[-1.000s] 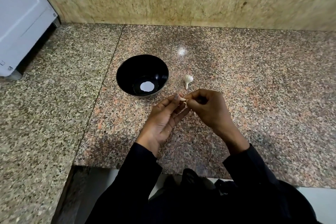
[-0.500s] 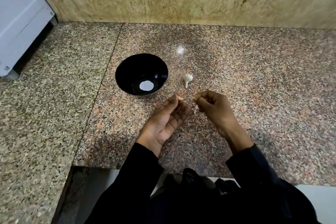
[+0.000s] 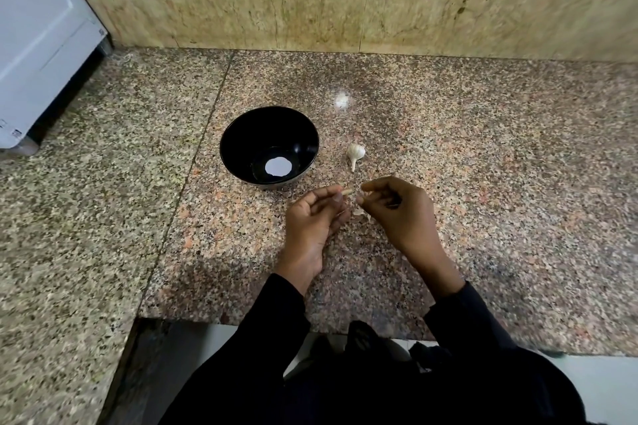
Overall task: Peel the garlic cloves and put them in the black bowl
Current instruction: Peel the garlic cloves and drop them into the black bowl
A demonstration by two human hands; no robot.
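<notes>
The left hand [image 3: 312, 217] holds a small pale garlic clove [image 3: 347, 191] pinched at the tips of its thumb and fingers, just above the granite bench [image 3: 483, 155] and in front of the black bowl [image 3: 241, 134]. Only the clove's end pokes out past the fingertips; what shows lies with its long axis roughly level, pointing right toward the other hand, while the rest is hidden inside the grip. The right hand [image 3: 402, 214] sits just beside it, its fingers curled with thumb and forefinger drawn together, a pale scrap of garlic skin [image 3: 360, 201] at their tips; whether they truly pinch it or it merely lies below them is hard to make out. More pale flakes appear between the two hands, too small and blurred to sort. A garlic bulb [image 3: 355, 152] rests on the bench right of the bowl, apart from it, its stem pointing down toward the person. The bowl stands upright, a bright round reflection at its bottom; no cloves can be made out inside. A white appliance [image 3: 38, 45] is cut off at the left edge, and dark sleeves [image 3: 276, 331] cover both forearms.
</notes>
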